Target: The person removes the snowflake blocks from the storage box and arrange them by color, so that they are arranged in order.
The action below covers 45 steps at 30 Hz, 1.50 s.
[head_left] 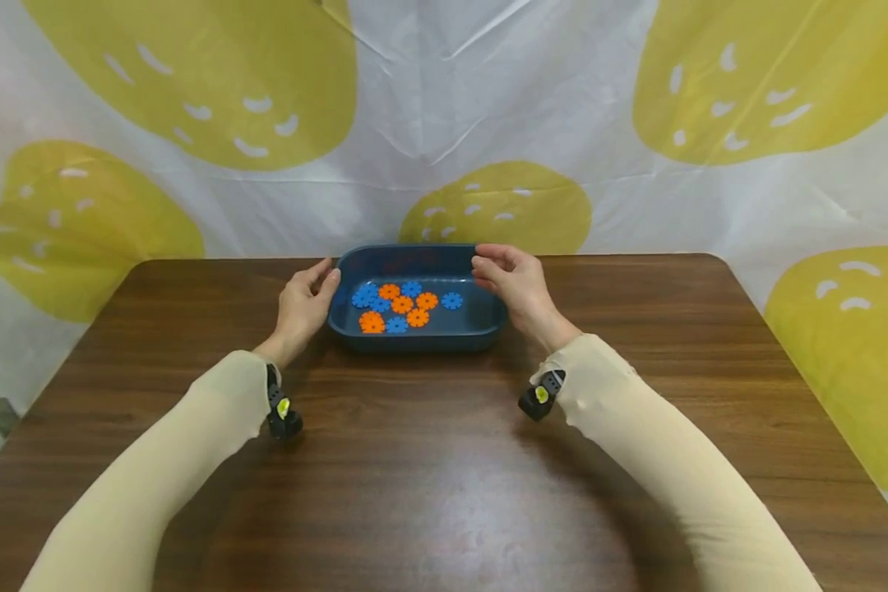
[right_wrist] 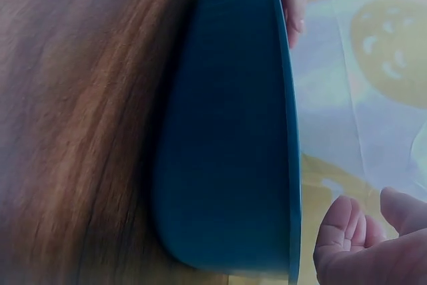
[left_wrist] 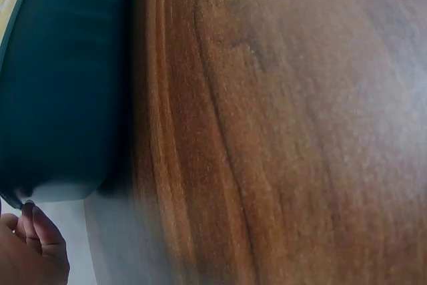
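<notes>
A dark blue oval plastic tub sits on the wooden table near its back edge. Inside lie several orange snowflake-shaped discs and blue ones, mostly towards the left. My left hand is at the tub's left end, thumb and fingers loosely bent, fingertips right at the rim in the left wrist view. Around the back right corner my right hand hovers with relaxed fingers. The right wrist view shows a gap between these fingers and the tub wall.
Brown wooden table spreads in front of the tub and to both sides. Behind it hangs a white cloth with yellow shapes, close to the table's back edge. Black straps with small cameras circle both wrists.
</notes>
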Each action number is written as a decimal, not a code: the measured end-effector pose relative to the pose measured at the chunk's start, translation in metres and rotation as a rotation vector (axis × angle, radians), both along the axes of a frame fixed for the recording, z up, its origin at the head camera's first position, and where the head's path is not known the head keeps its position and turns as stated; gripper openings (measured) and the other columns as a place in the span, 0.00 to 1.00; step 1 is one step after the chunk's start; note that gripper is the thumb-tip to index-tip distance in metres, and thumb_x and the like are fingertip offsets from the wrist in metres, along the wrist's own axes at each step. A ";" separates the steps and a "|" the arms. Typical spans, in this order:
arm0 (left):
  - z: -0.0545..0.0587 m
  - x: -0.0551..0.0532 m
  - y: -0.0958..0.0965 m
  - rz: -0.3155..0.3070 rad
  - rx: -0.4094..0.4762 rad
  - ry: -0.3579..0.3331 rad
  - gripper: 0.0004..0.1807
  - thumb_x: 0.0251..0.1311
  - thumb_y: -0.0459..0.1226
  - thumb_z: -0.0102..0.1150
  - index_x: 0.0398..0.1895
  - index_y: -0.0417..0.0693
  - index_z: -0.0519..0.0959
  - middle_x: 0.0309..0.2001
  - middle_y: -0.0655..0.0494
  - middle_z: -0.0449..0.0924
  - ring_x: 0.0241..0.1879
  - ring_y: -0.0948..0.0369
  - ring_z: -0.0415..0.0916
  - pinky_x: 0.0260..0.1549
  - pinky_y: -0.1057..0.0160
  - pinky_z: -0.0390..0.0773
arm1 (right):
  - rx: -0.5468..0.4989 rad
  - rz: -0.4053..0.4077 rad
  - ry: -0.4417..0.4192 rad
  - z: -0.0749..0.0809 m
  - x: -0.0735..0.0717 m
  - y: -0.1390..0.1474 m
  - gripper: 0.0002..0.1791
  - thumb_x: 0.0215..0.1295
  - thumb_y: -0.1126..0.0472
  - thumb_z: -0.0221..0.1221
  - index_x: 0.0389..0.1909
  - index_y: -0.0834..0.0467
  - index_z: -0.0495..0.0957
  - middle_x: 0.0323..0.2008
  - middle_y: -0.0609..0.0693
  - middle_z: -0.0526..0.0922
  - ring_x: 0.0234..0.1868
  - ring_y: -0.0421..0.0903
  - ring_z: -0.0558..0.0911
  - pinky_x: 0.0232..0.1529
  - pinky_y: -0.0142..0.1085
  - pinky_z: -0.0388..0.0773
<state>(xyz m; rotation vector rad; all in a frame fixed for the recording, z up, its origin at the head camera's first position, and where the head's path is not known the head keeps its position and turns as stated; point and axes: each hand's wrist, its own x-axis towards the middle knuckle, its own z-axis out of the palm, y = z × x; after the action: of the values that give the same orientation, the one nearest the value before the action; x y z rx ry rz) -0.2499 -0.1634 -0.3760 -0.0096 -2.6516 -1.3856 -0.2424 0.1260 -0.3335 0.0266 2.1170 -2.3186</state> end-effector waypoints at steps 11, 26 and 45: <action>-0.001 0.001 0.002 -0.006 0.003 0.004 0.26 0.71 0.44 0.44 0.69 0.44 0.63 0.63 0.39 0.66 0.55 0.47 0.69 0.55 0.50 0.70 | 0.113 0.007 -0.054 -0.006 -0.008 -0.012 0.20 0.64 0.67 0.57 0.56 0.70 0.73 0.30 0.46 0.76 0.34 0.42 0.79 0.46 0.35 0.79; -0.005 -0.002 0.005 0.024 -0.009 0.047 0.23 0.70 0.40 0.47 0.65 0.42 0.69 0.58 0.38 0.72 0.53 0.47 0.71 0.54 0.51 0.70 | 0.301 0.084 -0.179 -0.011 -0.020 -0.022 0.24 0.66 0.67 0.55 0.62 0.69 0.67 0.50 0.65 0.76 0.53 0.62 0.77 0.55 0.44 0.75; -0.006 -0.004 0.006 0.033 -0.007 0.046 0.23 0.70 0.40 0.46 0.65 0.43 0.68 0.58 0.39 0.72 0.53 0.48 0.71 0.54 0.51 0.70 | 0.418 0.046 -0.305 -0.107 -0.111 -0.014 0.20 0.55 0.66 0.66 0.50 0.63 0.74 0.36 0.56 0.81 0.28 0.45 0.81 0.35 0.38 0.81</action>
<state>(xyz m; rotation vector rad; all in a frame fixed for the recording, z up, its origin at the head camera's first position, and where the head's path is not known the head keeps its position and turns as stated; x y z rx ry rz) -0.2541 -0.1577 -0.3821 0.0016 -2.6068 -1.3493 -0.3531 0.1119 -0.4406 0.3054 2.3534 -1.6760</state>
